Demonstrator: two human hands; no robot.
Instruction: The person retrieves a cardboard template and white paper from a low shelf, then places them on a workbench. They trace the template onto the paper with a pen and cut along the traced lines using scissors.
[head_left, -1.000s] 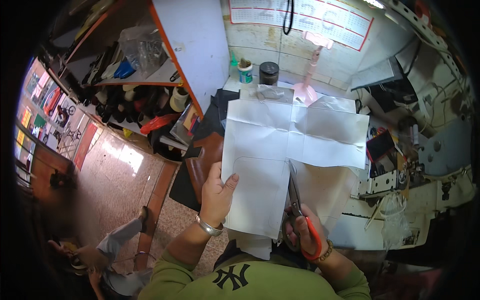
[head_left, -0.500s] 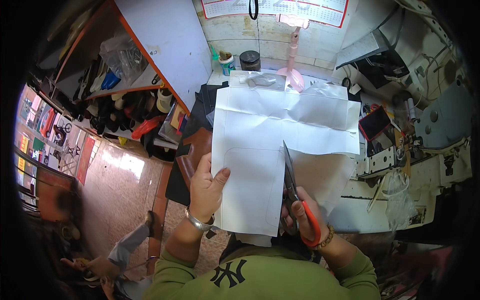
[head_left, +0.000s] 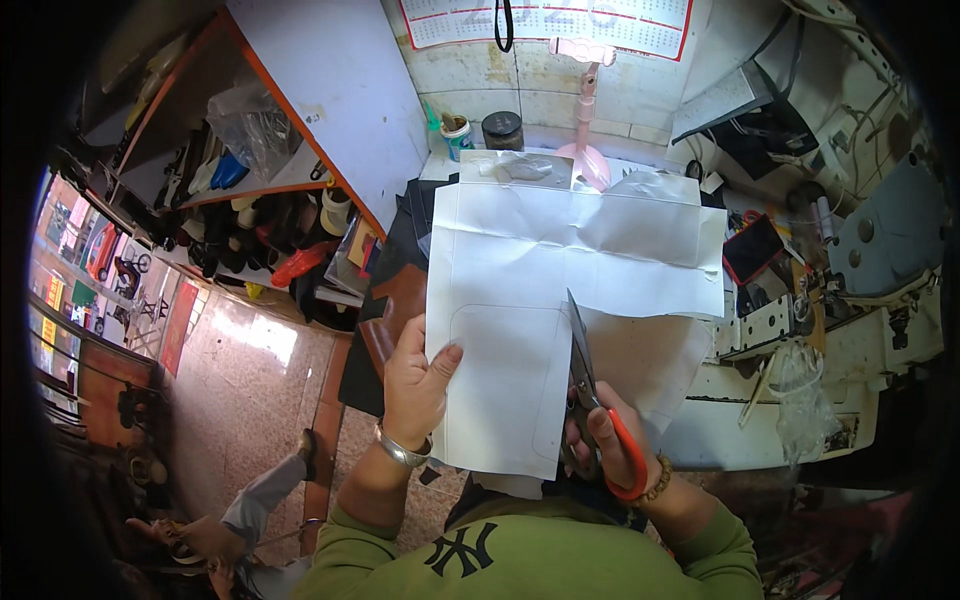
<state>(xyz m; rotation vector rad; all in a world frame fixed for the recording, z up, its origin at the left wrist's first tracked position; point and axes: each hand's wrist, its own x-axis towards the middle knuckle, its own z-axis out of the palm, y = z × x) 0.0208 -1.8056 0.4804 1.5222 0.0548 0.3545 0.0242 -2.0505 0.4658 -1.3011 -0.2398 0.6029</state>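
Note:
A large sheet of white card [head_left: 510, 270], creased across its upper part, is held up in front of me. A thin outline with rounded corners is drawn on its lower left portion. My left hand [head_left: 417, 378] grips the card's left edge, thumb on top and fingers behind. In my right hand [head_left: 600, 425] is a pair of scissors [head_left: 583, 350] with orange-red handles. Their blades point away from me, with the tips at the inner corner of a cut that runs up from the card's near edge. Right of the cut, the card's lower portion is absent, showing a duller sheet [head_left: 645, 360] beneath.
Brown leather [head_left: 392, 310] lies left of the card. Behind it stand a dark-lidded jar [head_left: 502, 130] and a pink stand [head_left: 588, 120]. A sewing machine [head_left: 885, 235] is at the right. Shelves with shoes [head_left: 235, 225] stand left; another person's leg [head_left: 265, 500] shows at lower left.
The view has shifted slightly. Both hands, the card and the scissors keep nearly the same positions relative to each other; the scissor tips remain near the cut's inner corner.

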